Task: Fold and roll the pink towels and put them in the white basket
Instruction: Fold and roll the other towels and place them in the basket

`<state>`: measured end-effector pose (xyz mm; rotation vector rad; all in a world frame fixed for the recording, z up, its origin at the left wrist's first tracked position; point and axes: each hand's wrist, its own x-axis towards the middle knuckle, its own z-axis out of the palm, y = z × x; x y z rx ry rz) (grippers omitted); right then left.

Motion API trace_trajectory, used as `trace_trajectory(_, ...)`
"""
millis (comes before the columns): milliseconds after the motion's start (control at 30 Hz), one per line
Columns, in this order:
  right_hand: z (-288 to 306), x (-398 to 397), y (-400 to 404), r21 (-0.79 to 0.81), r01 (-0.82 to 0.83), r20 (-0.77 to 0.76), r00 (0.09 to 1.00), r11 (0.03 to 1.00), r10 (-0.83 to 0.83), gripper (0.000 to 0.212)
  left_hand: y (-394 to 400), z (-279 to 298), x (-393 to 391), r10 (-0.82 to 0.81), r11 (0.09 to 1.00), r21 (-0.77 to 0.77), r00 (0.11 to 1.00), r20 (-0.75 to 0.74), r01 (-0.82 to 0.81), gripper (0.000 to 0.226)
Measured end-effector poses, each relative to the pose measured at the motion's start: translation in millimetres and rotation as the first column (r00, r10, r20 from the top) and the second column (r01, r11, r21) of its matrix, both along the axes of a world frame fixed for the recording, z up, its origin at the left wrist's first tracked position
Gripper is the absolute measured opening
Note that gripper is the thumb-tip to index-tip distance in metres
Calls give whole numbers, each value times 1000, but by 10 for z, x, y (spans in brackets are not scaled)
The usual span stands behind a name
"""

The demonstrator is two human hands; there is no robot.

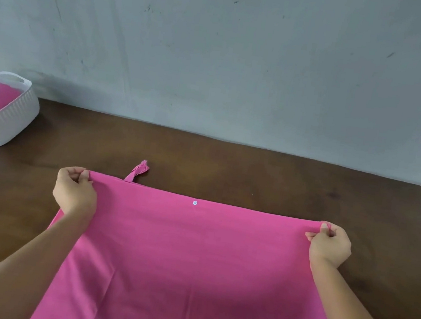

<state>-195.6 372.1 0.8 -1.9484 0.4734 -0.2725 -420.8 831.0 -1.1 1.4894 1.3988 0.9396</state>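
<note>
Pink towel (191,258), thin, smooth and matte, spread on the dark wooden worktop (256,170); left hand (75,192) and right hand (329,244) each pinch a far corner. Uneven tension would likely skew the fold. Ribbed white basket (8,119), far left, already holds pink cloth.

Bare desk (255,176) is lying open behind the towel (190,263) up to the wall (244,56); the basket (8,119) is blocking the far left corner.
</note>
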Motion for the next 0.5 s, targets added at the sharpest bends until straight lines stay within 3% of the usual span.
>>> trace_trajectory(500,-21,1159,552,-33,47,4,999,998,-47,18,574,-25,1196,-18,999,34,1000,7,17,12)
